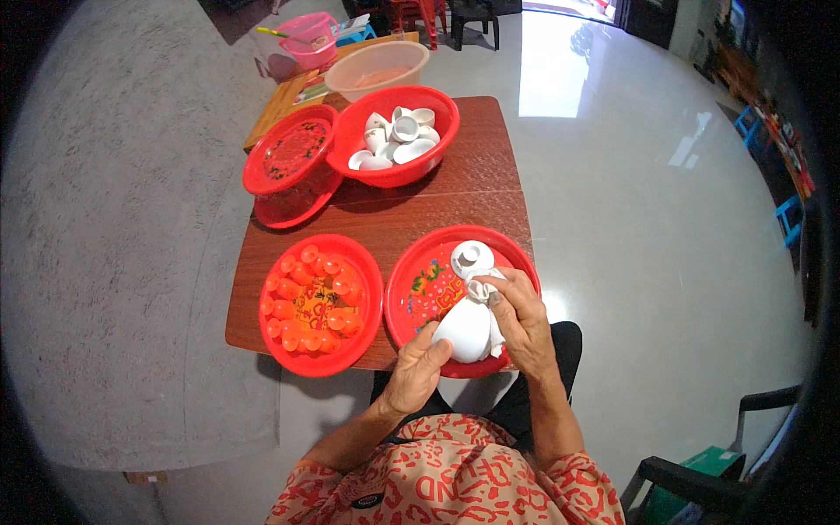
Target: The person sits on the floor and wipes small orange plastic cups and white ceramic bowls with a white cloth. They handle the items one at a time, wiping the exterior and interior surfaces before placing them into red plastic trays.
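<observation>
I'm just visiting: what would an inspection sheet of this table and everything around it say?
Surface: low brown table on a pale glossy floor.
Job's things: white teapot held over a red plate; white lid on that plate.
Clutter: red plate of small red cups; red basin of white cups; stacked red plates; beige basin.
Grippers: left hand supports the teapot; right hand presses a white cloth on it.
Cables: nothing seen.
Surroundings: dark chair, pink basket.

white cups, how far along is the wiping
Done: one small white cup sits upside down on the near red tray. In hand: the left hand holds a white pot while the right hand rubs it with a cloth. Left: many white cups in the red basin.
</observation>
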A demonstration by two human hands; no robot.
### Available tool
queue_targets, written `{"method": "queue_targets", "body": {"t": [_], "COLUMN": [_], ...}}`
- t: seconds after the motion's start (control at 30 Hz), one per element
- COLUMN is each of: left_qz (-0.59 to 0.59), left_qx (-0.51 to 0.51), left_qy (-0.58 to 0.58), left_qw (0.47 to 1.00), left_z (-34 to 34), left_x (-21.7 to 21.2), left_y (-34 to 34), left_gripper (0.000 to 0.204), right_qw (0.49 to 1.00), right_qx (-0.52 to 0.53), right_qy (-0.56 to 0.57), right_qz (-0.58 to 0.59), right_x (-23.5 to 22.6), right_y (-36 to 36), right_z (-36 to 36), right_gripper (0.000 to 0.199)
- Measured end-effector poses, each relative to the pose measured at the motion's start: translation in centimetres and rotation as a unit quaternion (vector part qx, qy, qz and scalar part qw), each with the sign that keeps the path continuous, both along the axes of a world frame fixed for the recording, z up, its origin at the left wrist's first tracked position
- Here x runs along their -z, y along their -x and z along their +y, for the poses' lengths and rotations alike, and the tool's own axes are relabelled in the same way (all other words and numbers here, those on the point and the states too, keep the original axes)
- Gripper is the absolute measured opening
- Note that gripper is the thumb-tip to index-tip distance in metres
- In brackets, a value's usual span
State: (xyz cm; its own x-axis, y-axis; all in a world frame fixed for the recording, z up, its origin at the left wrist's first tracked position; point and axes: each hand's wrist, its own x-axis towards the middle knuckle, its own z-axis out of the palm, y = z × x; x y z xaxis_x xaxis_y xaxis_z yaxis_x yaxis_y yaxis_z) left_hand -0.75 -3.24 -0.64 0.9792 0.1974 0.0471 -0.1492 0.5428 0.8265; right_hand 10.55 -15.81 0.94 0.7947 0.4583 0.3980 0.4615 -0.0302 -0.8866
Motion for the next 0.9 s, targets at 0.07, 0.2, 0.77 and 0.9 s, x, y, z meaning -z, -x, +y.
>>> {"method": "queue_targets", "body": {"t": [0.07, 0.2, 0.77, 0.9], "left_qz": [-0.003, -0.002, 0.032, 0.041], "left_qx": [-0.013, -0.027, -0.089, -0.089], "left_qy": [0.031, 0.092, 0.161, 0.156], "left_qw": [0.999, 0.995, 0.982, 0.983], "left_z": [0.1, 0.7, 2.6, 4.0], "left_x": [0.0, 0.2, 0.0, -0.1], "left_y": [-0.5, -1.1, -1.7, -1.1], "left_gripper": [0.036, 0.034, 0.04, 0.036], "right_qw": [0.999, 0.989, 0.969, 0.981], "right_qx": [0.025, 0.052, 0.074, 0.081], "right_qy": [-0.031, 0.009, 0.047, 0.06], "right_qz": [-0.013, -0.136, -0.232, -0.167], "right_x": [-0.1, 0.4, 4.7, 5.4], "right_y": [1.0, 2.7, 4.5, 4.0], "right_z": [0.3, 0.8, 0.7, 0.5], "right_gripper": [0.025, 0.038, 0.047, 0.043]}}
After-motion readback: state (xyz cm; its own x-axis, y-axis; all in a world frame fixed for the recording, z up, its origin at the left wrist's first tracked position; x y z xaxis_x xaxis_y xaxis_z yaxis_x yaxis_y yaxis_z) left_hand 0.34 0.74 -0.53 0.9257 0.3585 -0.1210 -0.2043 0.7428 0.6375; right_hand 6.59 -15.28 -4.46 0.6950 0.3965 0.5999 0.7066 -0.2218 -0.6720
